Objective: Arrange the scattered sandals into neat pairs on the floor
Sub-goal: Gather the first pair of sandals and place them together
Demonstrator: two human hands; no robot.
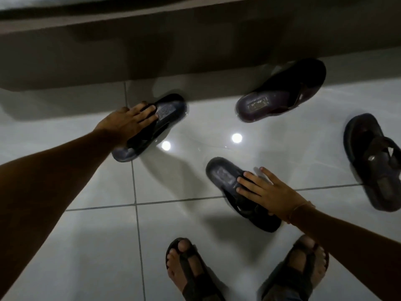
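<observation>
Several dark sandals lie scattered on the pale tiled floor (97, 246). My left hand (125, 122) rests on the straps of a dark grey sandal (167, 114) at the middle left, fingers wrapped over it. My right hand (267, 192) lies on the straps of a matching grey sandal (221, 174) in the centre. A dark brown sandal (280, 94) sits at the back right beside the step. Another dark strapped sandal (373, 161) lies at the far right, apart from both hands.
A low dark step or ledge (152, 57) runs across the back. My own two feet in dark sandals (188, 272) stand at the bottom edge. Ceiling lights reflect in the glossy tiles between the sandals.
</observation>
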